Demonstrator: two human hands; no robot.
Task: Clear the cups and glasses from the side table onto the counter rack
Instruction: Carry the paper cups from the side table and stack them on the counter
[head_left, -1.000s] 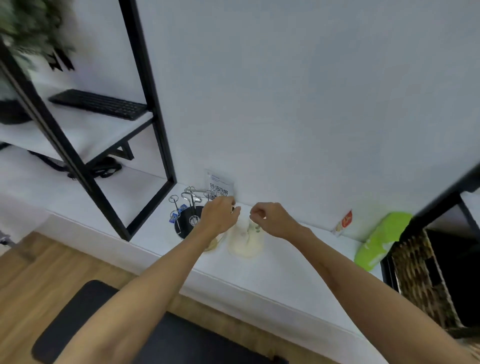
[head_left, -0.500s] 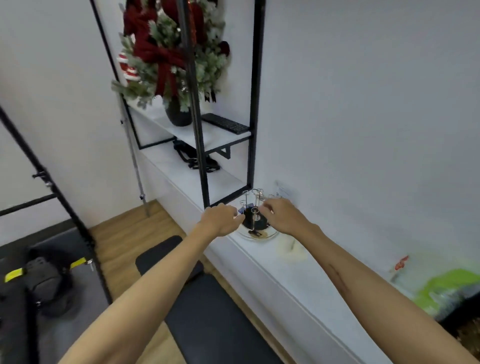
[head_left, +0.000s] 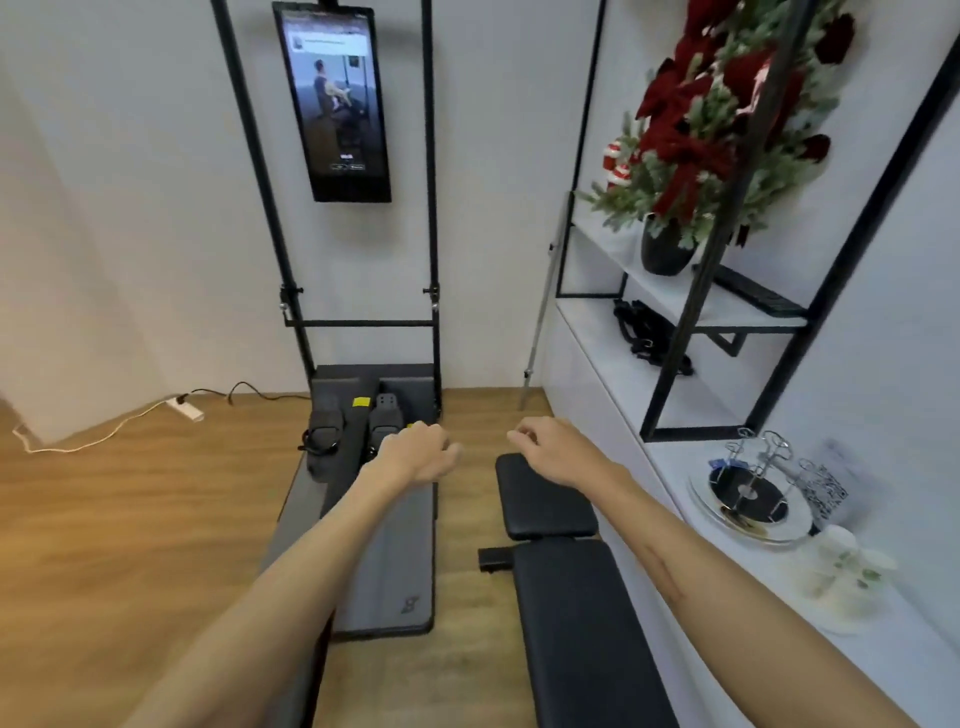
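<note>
Left grip: the left hand (head_left: 421, 451) is hanging in the air over the grey exercise platform (head_left: 384, 561), fingers loosely curled and holding nothing.
Right grip: the right hand (head_left: 553, 451) is floating above the head pad of the black bench (head_left: 566, 582), fingers loosely curled too, carrying nothing.
Rack: the wire cup rack (head_left: 753, 486) is standing on its round glass tray well to the right of both hands, on the white table (head_left: 883, 644), just beyond the foot of the black shelf frame (head_left: 696, 291).
Cup: a pale cup (head_left: 836, 571) is sitting just beside the rack's tray, blurred, nearer the table's front edge.
Card: a QR card (head_left: 826, 483) is leaning behind the rack at the wall.
</note>
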